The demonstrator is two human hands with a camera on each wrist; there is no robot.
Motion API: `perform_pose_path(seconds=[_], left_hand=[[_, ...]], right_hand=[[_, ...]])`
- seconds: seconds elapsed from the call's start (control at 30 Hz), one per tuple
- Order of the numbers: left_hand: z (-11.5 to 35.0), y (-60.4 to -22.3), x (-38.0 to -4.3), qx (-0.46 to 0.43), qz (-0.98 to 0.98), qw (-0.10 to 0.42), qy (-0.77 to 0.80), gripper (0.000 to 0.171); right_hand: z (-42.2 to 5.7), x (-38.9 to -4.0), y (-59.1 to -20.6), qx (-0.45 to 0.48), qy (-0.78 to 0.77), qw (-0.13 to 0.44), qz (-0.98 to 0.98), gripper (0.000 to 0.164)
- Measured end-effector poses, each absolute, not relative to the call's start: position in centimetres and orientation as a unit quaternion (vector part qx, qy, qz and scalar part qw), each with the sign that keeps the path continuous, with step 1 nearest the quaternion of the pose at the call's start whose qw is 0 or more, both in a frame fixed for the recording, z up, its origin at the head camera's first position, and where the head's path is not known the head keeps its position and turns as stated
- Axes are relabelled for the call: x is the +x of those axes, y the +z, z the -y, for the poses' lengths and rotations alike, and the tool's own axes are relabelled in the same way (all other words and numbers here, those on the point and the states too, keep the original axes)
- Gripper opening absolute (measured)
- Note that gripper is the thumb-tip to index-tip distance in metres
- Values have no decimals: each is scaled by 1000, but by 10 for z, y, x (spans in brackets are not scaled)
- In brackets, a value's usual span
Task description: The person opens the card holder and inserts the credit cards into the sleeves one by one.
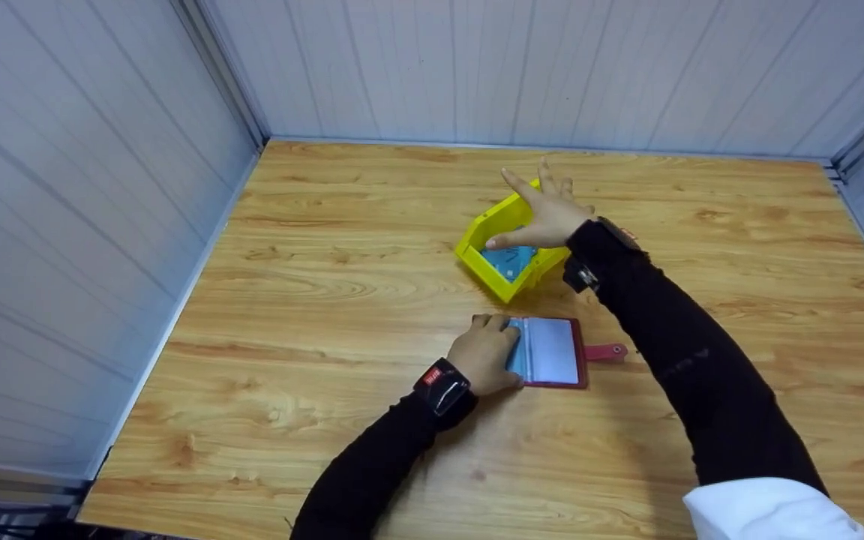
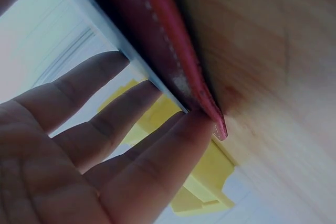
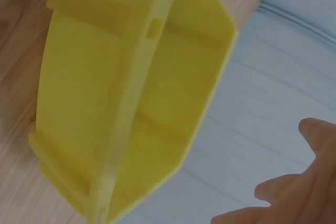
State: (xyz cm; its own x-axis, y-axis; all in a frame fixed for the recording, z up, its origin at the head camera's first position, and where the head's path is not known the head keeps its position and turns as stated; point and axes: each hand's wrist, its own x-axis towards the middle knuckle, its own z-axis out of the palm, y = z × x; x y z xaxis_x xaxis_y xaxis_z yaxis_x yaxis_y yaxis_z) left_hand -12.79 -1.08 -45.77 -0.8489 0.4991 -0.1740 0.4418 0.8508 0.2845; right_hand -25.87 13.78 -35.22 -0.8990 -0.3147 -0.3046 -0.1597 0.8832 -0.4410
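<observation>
A red card holder [image 1: 580,352] with clear sleeve pages [image 1: 552,351] lies opened flat on the table, its snap strap [image 1: 606,351] pointing right. My left hand [image 1: 483,356] rests over its left half, covering much of it. In the left wrist view the nearly straight fingers [image 2: 142,166] touch the sleeve edge and the red cover [image 2: 181,51]. Farther back stands a yellow bin [image 1: 492,281] with a blue card [image 1: 505,262] inside. My right hand [image 1: 548,219] is over the bin with fingers spread, holding nothing. The right wrist view shows those fingers [image 3: 310,182] beside the bin's wall [image 3: 84,72].
The wooden table [image 1: 312,300] stretches around the bin and card holder. Pale panel walls [image 1: 432,75] enclose its back, left and right sides. Some dark cables [image 1: 4,529] are at the lower left, off the table's edge.
</observation>
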Motion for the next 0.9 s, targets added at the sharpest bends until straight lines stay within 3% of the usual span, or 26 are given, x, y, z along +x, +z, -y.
perform_pose_path(seconds=[0.2, 0.53, 0.9], left_hand=[[11, -459, -128, 245, -955, 121, 119, 70], [13, -461, -127, 257, -955, 89, 118, 67], [13, -462, -127, 257, -955, 89, 121, 67]], right_hand=[[-128, -272, -358, -98, -168, 219, -956, 110], [-119, -279, -372, -62, -178, 200, -962, 90], [-118, -283, -389, -49, -163, 231, -958, 98]])
